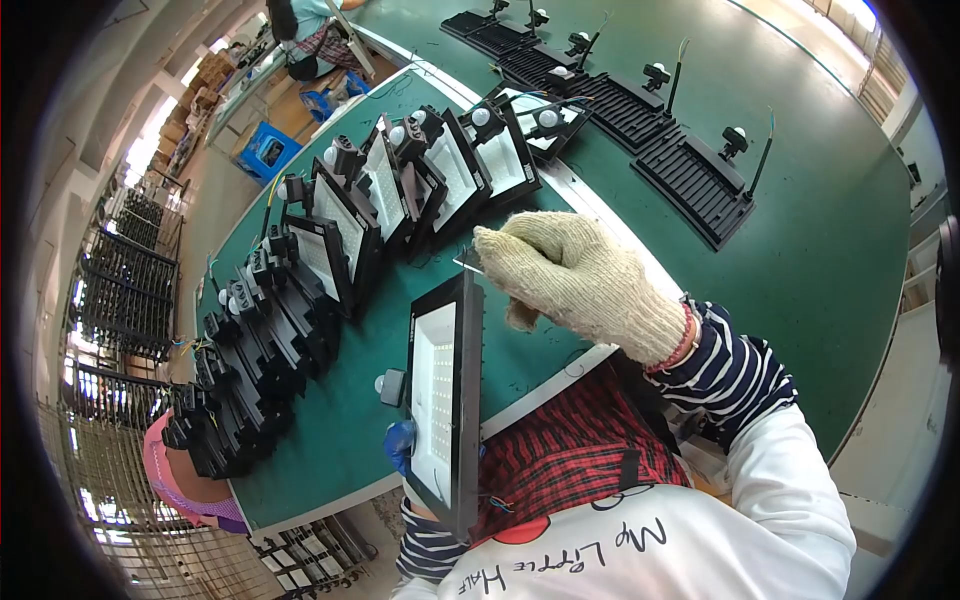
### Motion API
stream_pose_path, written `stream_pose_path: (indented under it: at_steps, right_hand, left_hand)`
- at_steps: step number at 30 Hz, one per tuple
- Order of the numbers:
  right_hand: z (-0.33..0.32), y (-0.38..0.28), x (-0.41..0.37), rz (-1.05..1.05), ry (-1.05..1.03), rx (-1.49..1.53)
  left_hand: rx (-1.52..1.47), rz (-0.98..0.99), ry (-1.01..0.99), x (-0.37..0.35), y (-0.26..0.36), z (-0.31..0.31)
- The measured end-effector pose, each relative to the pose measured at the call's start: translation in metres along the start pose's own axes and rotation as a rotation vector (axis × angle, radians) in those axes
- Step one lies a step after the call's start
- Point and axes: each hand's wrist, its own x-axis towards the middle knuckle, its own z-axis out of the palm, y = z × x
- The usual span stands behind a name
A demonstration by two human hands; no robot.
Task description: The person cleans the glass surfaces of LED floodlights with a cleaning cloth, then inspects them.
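A black-framed floodlight [440,390] with a white LED panel and a small sensor on its side stands tilted at the table's near edge. My left hand [399,446], in a blue glove, grips its lower side; most of that hand is hidden behind the light. Above the light's top end is my right hand [570,285], in a cream knitted glove, its fingers closed together. A small flat piece sticks out by its fingertips, too little of it showing to name.
More floodlights [455,170] stand in a curved row on the green table [380,350]. Ribbed black lights [690,180] lie across the metal strip on the right. Beyond are blue stools [268,152] and a person [310,35]; a pink item [170,470] is at lower left.
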Motion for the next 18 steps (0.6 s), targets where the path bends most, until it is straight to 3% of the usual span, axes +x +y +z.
stream_pose_path:
  at_steps: [11, 18]
  right_hand:
    - [-0.005, -0.013, -0.013, 0.064, 0.012, 0.074]
    - [0.013, -0.003, -0.03, 0.037, -0.291, 0.065]
  left_hand:
    - [-0.06, -0.022, 0.033, 0.008, -0.008, 0.008]
    - [-0.015, 0.069, -0.037, 0.032, -0.008, 0.012]
